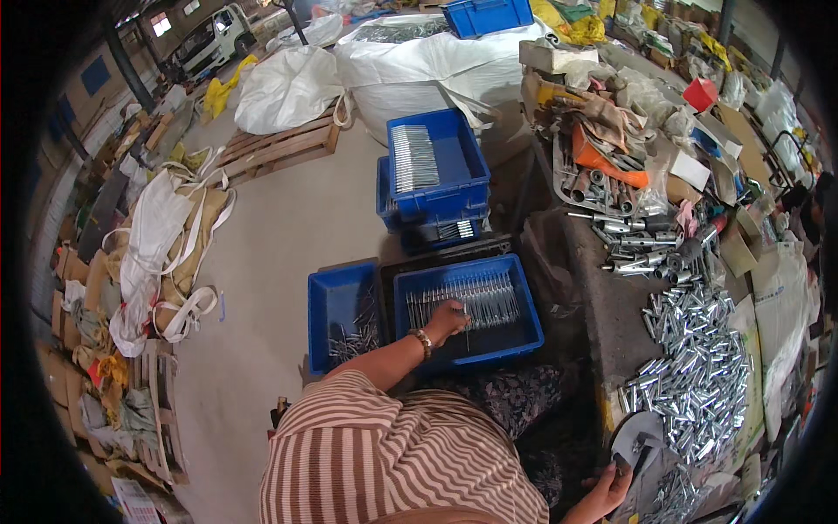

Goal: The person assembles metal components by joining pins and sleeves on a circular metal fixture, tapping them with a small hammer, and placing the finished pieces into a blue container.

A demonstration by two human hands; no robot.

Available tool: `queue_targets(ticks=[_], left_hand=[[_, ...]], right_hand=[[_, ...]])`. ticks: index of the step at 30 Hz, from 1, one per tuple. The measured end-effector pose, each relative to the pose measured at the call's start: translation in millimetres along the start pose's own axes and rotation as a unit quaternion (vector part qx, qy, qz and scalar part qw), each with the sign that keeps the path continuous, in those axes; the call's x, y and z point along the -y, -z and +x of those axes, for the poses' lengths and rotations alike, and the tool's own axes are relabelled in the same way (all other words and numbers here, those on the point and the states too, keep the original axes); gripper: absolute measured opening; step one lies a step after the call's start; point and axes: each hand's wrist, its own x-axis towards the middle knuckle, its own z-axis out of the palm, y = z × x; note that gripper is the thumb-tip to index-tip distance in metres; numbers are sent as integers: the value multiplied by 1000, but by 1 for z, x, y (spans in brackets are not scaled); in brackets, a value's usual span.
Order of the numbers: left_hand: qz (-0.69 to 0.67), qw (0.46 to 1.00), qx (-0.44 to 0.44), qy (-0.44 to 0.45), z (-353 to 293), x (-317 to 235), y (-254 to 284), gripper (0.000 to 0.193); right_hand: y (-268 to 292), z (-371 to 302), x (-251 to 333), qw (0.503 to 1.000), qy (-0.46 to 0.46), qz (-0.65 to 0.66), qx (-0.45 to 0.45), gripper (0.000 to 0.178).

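Note:
My left hand [447, 321], with a bracelet at the wrist, reaches over a blue bin [531, 319]. Its fingers are closed round a thin metal rod [468, 336] that points down. Beneath and beyond it, many slim metal rods [493, 293] lie side by side in rows inside the bin. At the lower right, my right hand [604, 491] is beside a grey round disc [642, 432] on the workbench. Its fingers are curled together at the disc's near edge; what they hold, if anything, I cannot make out. Past the disc spreads a pile of short shiny metal tubes [690, 371].
A smaller blue bin [319, 314] with loose metal pieces stands left. Stacked blue bins [458, 148] rise ahead, rods lined up in the top one. Tools and scraps crowd the workbench [594, 288] at right. White bulk bags [288, 92] and a wooden pallet [305, 144] lie beyond.

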Motion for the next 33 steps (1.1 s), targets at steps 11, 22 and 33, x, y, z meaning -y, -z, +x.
queue_targets(ticks=[11, 22, 33], left_hand=[[51, 997, 43, -45, 30, -39, -23, 34], [98, 993, -34, -52, 117, -55, -78, 48], [325, 905, -177, -212, 138, -29, -103, 28]], right_hand=[[-17, 7, -6, 997, -23, 72, -4, 15], [-19, 9, -3, 997, -42, 67, -25, 14], [-19, -7, 26, 997, -49, -43, -52, 30]])
